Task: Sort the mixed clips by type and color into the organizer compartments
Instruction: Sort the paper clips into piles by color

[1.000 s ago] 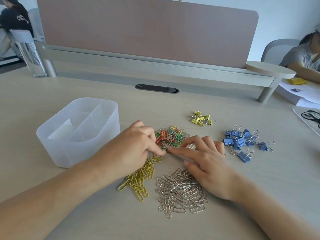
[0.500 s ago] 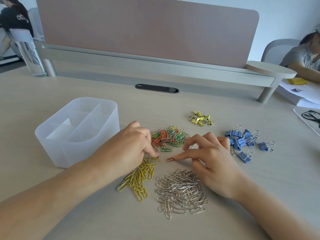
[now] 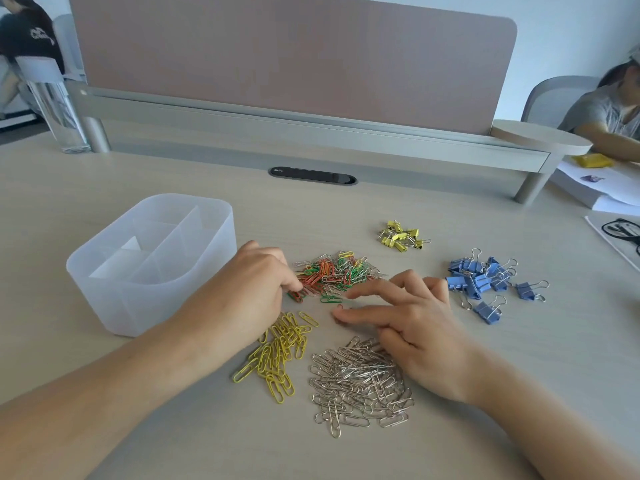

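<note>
A translucent white organizer (image 3: 149, 289) with several compartments that look empty stands at the left. The mixed pile of red, green, yellow and silver paper clips (image 3: 332, 273) lies in the middle. My left hand (image 3: 256, 285) rests its curled fingertips on clips at the pile's left edge. My right hand (image 3: 408, 317) presses an extended finger on a single red clip (image 3: 340, 307) just below the pile, its other fingers raised. Sorted heaps lie around: yellow paper clips (image 3: 277, 355), silver paper clips (image 3: 356, 386), yellow binder clips (image 3: 401, 235), blue binder clips (image 3: 481, 282).
A desk divider (image 3: 291, 60) and its shelf close off the back, with a cable slot (image 3: 311, 175) in the tabletop. A clear bottle (image 3: 52, 102) stands at the far left. Papers (image 3: 595, 188) and glasses (image 3: 623, 230) lie at the right. Two other people sit beyond.
My left hand slid a yellow clip down to the yellow heap and returned to the pile's left edge. My right hand pulled back from the pile, dragging a red clip toward me.
</note>
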